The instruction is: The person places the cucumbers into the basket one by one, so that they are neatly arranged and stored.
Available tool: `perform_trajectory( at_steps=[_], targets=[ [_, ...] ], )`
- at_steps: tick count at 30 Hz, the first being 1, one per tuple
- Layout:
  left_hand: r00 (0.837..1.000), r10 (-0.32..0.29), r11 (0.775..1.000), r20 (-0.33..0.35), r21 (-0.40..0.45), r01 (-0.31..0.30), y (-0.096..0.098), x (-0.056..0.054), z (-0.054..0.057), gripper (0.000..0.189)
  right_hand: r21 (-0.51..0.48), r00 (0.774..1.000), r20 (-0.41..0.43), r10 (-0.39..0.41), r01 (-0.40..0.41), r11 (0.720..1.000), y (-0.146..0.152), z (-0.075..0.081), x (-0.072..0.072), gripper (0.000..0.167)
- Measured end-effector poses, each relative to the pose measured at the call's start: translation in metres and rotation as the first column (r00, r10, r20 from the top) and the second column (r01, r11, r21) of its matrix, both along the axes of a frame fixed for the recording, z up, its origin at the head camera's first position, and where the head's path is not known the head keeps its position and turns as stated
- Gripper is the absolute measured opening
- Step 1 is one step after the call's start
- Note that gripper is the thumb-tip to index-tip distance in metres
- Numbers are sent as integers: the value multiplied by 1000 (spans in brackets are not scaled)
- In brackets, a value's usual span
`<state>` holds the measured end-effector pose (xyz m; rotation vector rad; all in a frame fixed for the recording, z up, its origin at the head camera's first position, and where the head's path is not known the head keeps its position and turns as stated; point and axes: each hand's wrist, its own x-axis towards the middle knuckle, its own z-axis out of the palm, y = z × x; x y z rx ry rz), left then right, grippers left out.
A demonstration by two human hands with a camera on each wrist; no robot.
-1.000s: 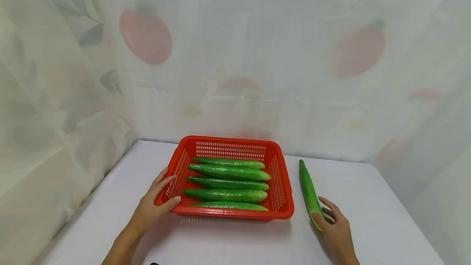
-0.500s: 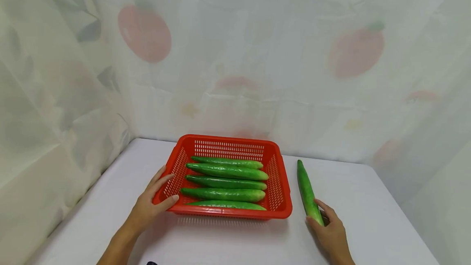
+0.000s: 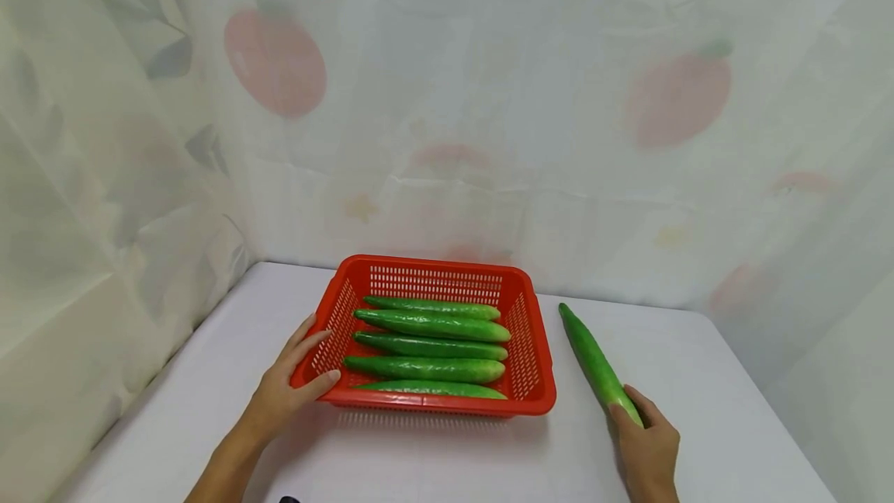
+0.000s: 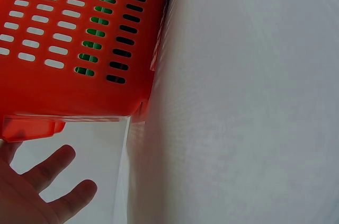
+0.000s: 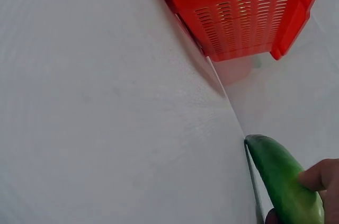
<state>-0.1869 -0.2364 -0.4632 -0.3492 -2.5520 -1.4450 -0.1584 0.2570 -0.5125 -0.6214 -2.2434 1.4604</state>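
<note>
In the head view, my left hand (image 3: 286,386) rests at the left rim of a red plastic basket (image 3: 419,402), thumb and one finger over the rim near the front corner. The left wrist view shows other fingers (image 4: 50,168) spread out straight beside the basket's outer wall. To the right of the basket, my right hand (image 3: 648,445) grips the pale near end of a green cucumber (image 3: 594,359). Its dark tip points away and to the left. The thumb (image 5: 318,175) lies along the cucumber in the right wrist view; the other fingers are mostly hidden.
Several green cucumbers (image 3: 426,323) lie crosswise in a row inside the basket. The basket stands on a white table (image 3: 433,464). A patterned cloth (image 3: 447,99) hangs behind it, with more cloth (image 3: 126,216) at the left. A small dark object (image 3: 289,499) shows at the bottom edge.
My right hand has moved slightly right with its end of the cucumber, while the far tip has shifted left, so the cucumber lies more slanted. My left hand and the basket stay in place.
</note>
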Motion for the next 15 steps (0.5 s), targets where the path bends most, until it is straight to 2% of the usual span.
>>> perform_trajectory(
  at_steps=[8, 15],
  targets=[
    [1000, -12, 1000, -7, 21, 12, 0, -1, -1, 58, -123, 997, -2, -73, 73, 990, 2, -2, -2, 47],
    [1000, -13, 1000, -11, 20, 13, 0, -1, -2, 58, -176, 995, 2, -95, 94, 980, 3, 6, 0, 48]
  ],
)
